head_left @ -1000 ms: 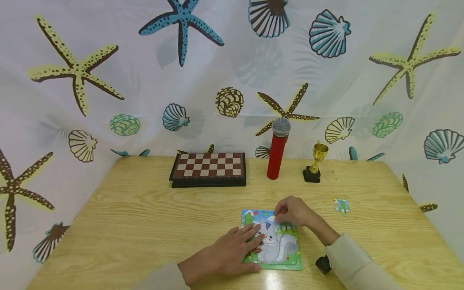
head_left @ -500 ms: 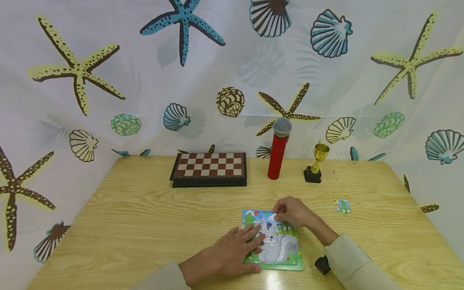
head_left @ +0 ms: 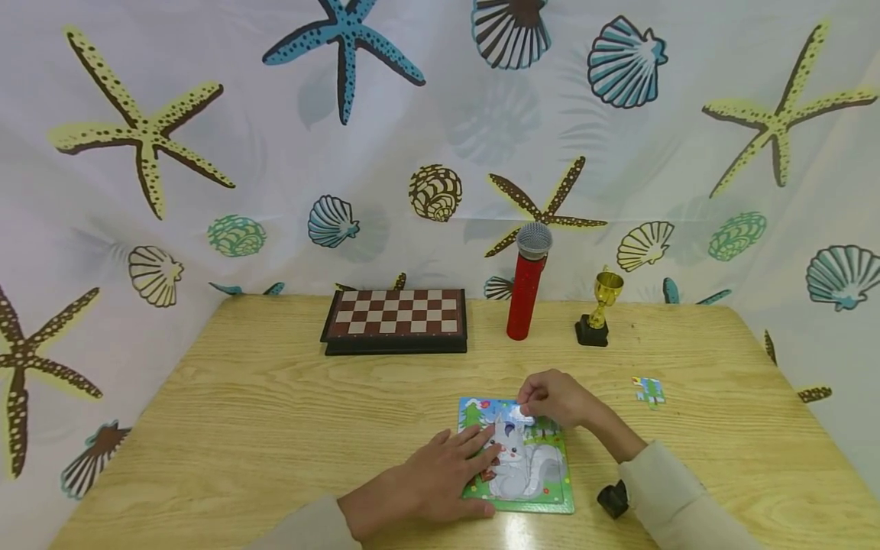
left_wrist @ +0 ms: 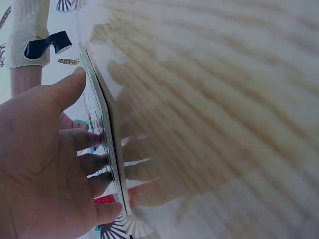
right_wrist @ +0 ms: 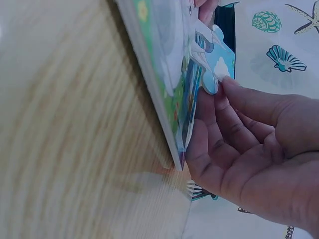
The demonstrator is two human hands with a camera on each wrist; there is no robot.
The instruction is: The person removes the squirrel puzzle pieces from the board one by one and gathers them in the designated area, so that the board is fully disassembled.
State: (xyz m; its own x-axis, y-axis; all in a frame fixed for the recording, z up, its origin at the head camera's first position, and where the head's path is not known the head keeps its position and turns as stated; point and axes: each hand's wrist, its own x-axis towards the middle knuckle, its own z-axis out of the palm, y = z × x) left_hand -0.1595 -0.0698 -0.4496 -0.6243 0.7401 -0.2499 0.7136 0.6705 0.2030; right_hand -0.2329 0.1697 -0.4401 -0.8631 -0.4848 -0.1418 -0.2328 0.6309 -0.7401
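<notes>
A jigsaw puzzle board (head_left: 550, 489) with a grey squirrel picture and green border lies on the table in the head view. My left hand (head_left: 447, 470) rests on its left part, fingers spread and straight, covering some of the picture. In the left wrist view the fingertips (left_wrist: 110, 211) touch the board's face. At the board's upper right, my right hand (head_left: 560, 399) pinches a puzzle piece (right_wrist: 222, 59) between thumb and fingers. That piece is light blue with a white cloud, and it stands tilted up from the board in the right wrist view.
A pair of joined-looking puzzle pieces (head_left: 649, 390) lies to the right. Behind are a folded chessboard (head_left: 395, 321), a red microphone (head_left: 525, 298) standing upright and a small gold trophy cup (head_left: 596, 309). A patterned cloth (head_left: 385, 153) hangs behind the table.
The right hand has shifted very slightly upward with the puzzle piece, whose surface now catches more light. The left hand has stayed in place on the board.
</notes>
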